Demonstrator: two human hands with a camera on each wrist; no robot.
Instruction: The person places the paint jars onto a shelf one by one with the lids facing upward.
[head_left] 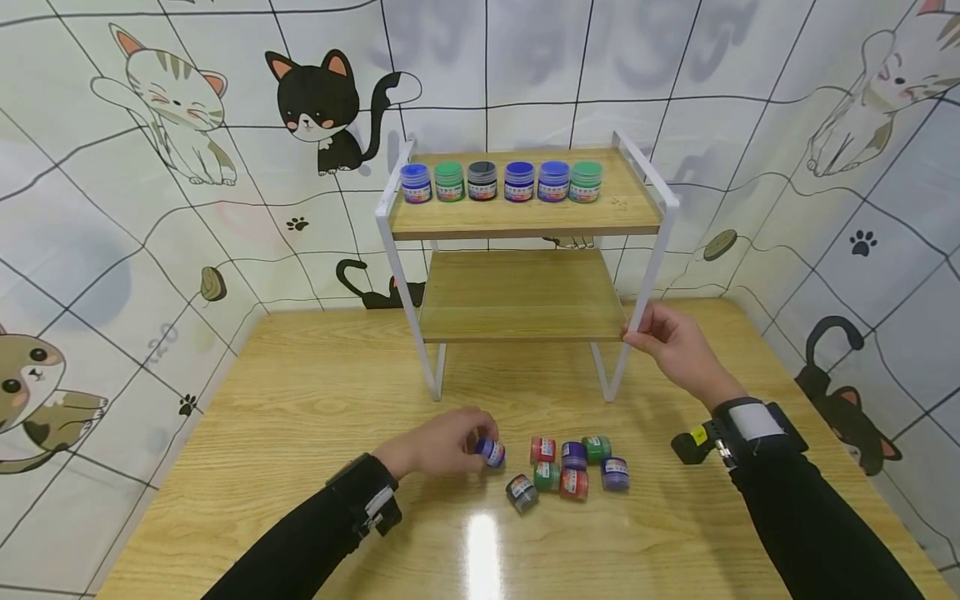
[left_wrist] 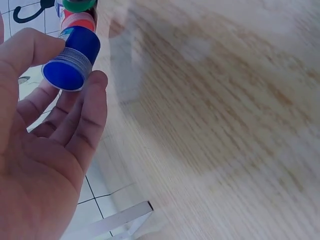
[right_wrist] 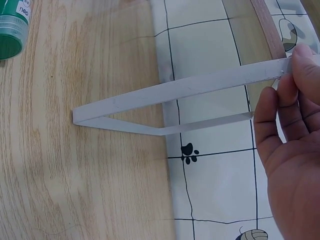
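Observation:
My left hand (head_left: 448, 442) pinches a small blue-lidded paint jar (left_wrist: 75, 60) between thumb and fingers, low over the table, left of a loose group of jars. In that group are a red jar (head_left: 543, 450), a green jar (head_left: 597, 449), a blue jar (head_left: 615, 473) and a dark grey jar (head_left: 522, 492), among several. With thumb and fingers my right hand (head_left: 678, 350) grips the white metal leg (right_wrist: 185, 87) of a two-tier shelf (head_left: 525, 233) by its lower board. Along the top board stands a row of jars, including a black one (head_left: 482, 181).
The lower board (head_left: 521, 296) of the shelf sits above the wooden table (head_left: 337, 367). Behind and at both sides hangs a white cat-patterned cloth (head_left: 495, 75). In the right wrist view a green jar (right_wrist: 12, 30) lies at the upper left corner.

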